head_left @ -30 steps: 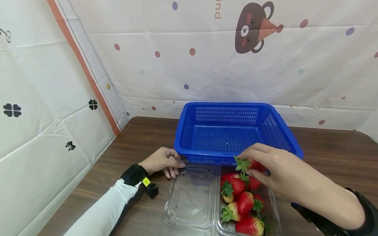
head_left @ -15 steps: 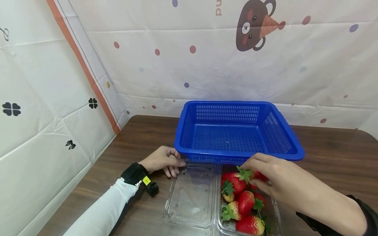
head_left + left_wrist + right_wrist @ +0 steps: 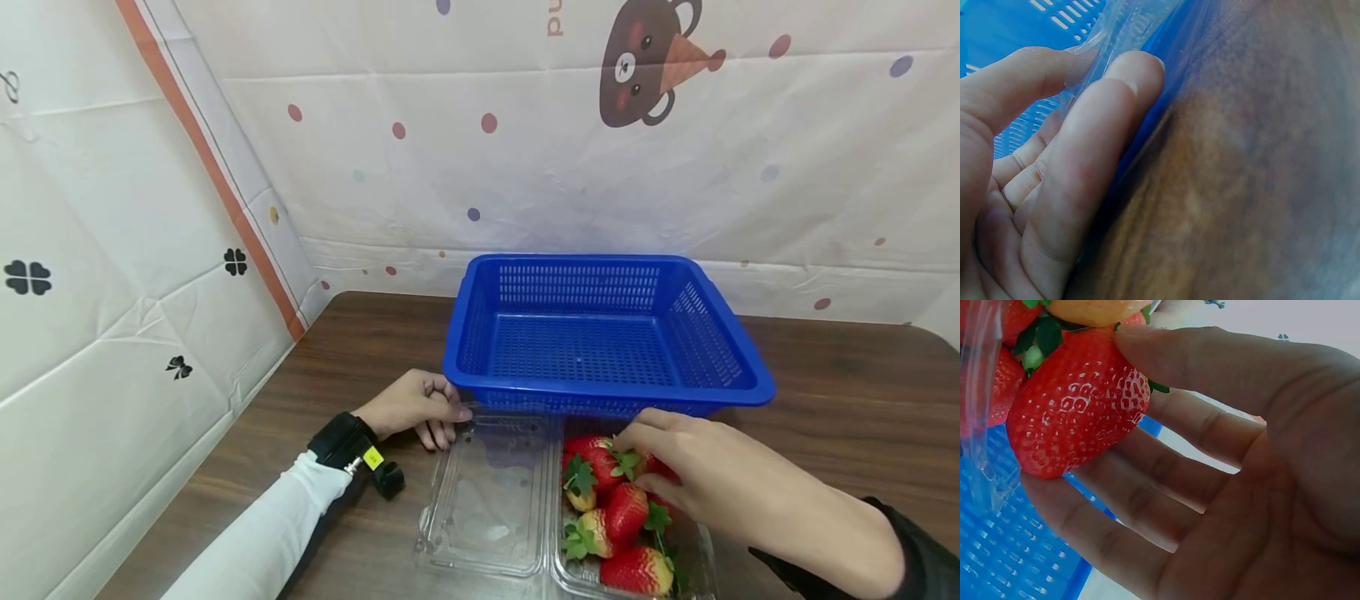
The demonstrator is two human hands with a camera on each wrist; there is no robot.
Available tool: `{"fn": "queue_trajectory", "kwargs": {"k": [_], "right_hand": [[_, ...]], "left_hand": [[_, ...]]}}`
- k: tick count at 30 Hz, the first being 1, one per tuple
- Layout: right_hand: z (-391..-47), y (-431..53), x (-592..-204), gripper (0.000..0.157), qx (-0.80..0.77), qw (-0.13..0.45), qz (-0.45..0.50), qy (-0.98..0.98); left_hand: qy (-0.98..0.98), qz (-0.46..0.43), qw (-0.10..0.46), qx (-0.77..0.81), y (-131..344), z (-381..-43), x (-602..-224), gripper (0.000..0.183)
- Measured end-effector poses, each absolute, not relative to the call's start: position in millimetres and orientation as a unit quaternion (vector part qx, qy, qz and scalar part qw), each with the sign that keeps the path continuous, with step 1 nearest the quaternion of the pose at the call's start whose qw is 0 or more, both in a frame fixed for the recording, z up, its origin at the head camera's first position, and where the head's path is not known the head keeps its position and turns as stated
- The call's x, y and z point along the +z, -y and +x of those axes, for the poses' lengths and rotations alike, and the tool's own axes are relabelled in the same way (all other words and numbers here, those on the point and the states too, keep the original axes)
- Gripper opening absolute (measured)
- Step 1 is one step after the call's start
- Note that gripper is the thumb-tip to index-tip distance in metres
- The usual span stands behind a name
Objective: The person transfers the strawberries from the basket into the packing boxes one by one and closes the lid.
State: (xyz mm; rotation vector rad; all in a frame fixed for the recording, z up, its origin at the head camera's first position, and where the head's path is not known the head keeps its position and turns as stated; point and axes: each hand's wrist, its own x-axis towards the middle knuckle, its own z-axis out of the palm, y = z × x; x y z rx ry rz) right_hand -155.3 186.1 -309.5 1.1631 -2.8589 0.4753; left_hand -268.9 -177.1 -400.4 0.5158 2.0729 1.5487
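My right hand [image 3: 705, 467] holds a large red strawberry [image 3: 1079, 406] between thumb and fingers, over the far end of a clear plastic clamshell box [image 3: 557, 575]. Green leaves of that strawberry show in the head view, while my fingers cover part of its body. Several other strawberries [image 3: 625, 512], some with pale yellow ends, lie piled in the box. The box's transparent lid [image 3: 491, 500] is folded out flat to the left. At the lid's far left corner, my left hand [image 3: 420, 408] pinches the plastic edge between thumb and fingers.
Right behind the clamshell stands a blue perforated plastic basket [image 3: 577, 342] with nothing in it. Everything rests on a brown wood-grain table [image 3: 367, 350]. A white printed cloth [image 3: 390, 183] hangs behind and along the left side.
My right hand has come down and slightly nearer with the strawberry, from beside the basket's front rim to the pile in the box. My left hand stays at the lid corner.
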Motion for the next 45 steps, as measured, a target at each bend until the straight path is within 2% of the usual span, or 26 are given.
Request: {"fn": "queue_trajectory", "kwargs": {"k": [34,45], "right_hand": [[-163.3,-183.2,-317.1,0.034,0.166,-0.030,0.353,0.920],[-162.5,-188.2,-316.1,0.030,0.146,0.014,0.340,0.929]], "left_hand": [[-0.769,0.187,0.245,0.560,177.1,-270.1,-399.4,0.030],[-0.768,0.183,0.249,0.561,176.7,-270.6,-401.5,0.031]]}}
